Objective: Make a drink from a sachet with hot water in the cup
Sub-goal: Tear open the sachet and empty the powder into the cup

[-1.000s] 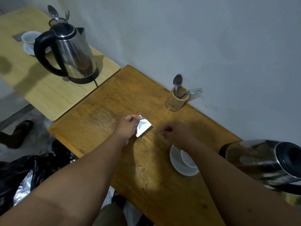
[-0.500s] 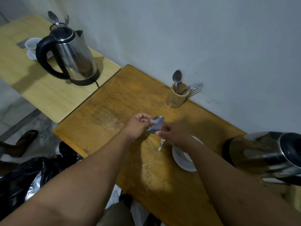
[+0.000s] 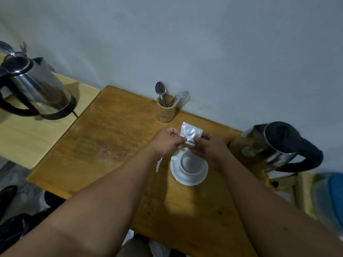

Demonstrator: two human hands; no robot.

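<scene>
A small silver sachet [image 3: 191,132] is held up between both hands, just above and behind the cup. My left hand [image 3: 168,140] pinches its left lower corner. My right hand [image 3: 208,145] pinches its right lower edge. Below them a white cup [image 3: 190,164] stands on a white saucer [image 3: 187,179] on the brown wooden table [image 3: 111,145]. A steel kettle with a black lid and handle [image 3: 276,145] stands at the table's right end, close to my right hand. A thin white strip [image 3: 158,165] lies on the table left of the saucer.
A bamboo holder [image 3: 165,111] with a spoon and a fork stands by the wall behind the sachet. A second steel kettle [image 3: 35,88] sits on a paler table at the left. Dark bags lie on the floor at lower left. Something blue [image 3: 334,199] is at the right edge.
The sachet went from my left hand alone on the table to both hands, raised over the cup. The camera swung right, bringing the cup and the right kettle toward the centre.
</scene>
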